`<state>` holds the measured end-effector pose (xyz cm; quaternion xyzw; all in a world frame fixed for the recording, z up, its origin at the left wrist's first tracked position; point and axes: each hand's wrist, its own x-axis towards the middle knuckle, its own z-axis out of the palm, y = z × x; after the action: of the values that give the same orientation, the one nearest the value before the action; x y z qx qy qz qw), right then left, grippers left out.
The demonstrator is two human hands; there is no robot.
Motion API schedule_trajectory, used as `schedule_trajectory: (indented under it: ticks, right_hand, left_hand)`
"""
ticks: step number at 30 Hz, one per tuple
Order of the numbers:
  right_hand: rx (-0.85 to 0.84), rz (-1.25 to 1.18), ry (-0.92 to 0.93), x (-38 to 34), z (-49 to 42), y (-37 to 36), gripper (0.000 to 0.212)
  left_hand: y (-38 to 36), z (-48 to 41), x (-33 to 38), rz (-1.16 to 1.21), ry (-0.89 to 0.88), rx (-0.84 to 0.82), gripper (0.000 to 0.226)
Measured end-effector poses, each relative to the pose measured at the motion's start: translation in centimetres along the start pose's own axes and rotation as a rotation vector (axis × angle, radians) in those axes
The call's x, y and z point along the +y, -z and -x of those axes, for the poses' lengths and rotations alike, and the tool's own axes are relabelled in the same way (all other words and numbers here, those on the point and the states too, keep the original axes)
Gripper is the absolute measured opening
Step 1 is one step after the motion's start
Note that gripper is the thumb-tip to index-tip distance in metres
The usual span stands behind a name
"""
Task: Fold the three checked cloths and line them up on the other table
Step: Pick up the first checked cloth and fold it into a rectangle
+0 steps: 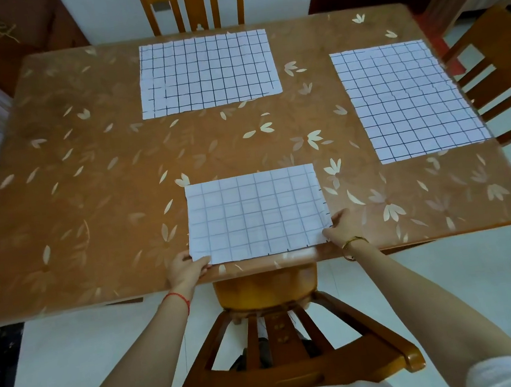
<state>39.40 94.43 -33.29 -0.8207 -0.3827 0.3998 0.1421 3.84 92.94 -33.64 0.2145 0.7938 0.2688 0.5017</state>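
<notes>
Soft, even daylight is filling the room, and shadows are staying faint. A pale glare patch is sitting on the glossy table (pixel 87 180) edge at six o'clock of its top. Wide-angle distortion is bowing the table's edges and stretching the corners, strongest at four and eight o'clock. The centre is reading fairly sharp, while the margins are smearing slightly.

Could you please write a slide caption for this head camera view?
Both hands, left hand and right hand, grip the near cloth; two more cloths lie flat.
</notes>
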Motion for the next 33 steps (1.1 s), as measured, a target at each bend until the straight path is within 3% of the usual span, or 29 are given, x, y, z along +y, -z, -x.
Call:
schedule_trajectory:
  ticks: [5, 9, 12, 14, 17, 20, 27, 33]
  right_hand:
    - [-0.021, 0.161, 0.012, 0.0, 0.6, 0.5, 0.044]
    - [0.141, 0.403, 0.125, -0.8, 0.7, 0.2, 0.06]
    - [0.221, 0.384, 0.326, -3.0, 0.6, -0.5, 0.049]
    - [0.209, 0.422, 0.435, -5.3, 0.3, -1.3, 0.042]
    - [0.129, 0.56, 0.599, -8.7, -0.3, -3.3, 0.045]
    - [0.021, 0.61, 0.688, -11.8, -0.6, -5.5, 0.048]
    - [-0.154, 0.823, 0.813, -16.1, -0.9, -10.3, 0.057]
    - [-0.198, 0.894, 0.855, -18.1, -1.2, -13.2, 0.056]
  left_hand:
    - [0.2, 0.3, -0.7, -0.078, -0.009, -0.046, 0.033]
    - [1.4, 1.4, -0.2, -0.559, -0.195, 0.127, 0.043]
    - [2.2, 0.8, 0.5, -0.694, -0.355, 0.216, 0.059]
    - [2.2, -0.3, 1.3, -0.724, -0.454, 0.215, 0.069]
    - [1.6, -1.6, 3.1, -0.773, -0.63, 0.16, 0.05]
    - [0.9, -3.0, 5.2, -0.853, -0.779, 0.079, 0.054]
    - [-0.9, -6.1, 6.5, -1.143, -0.77, -0.016, 0.068]
    - [-1.1, -7.6, 7.2, -1.2, -0.762, -0.05, 0.069]
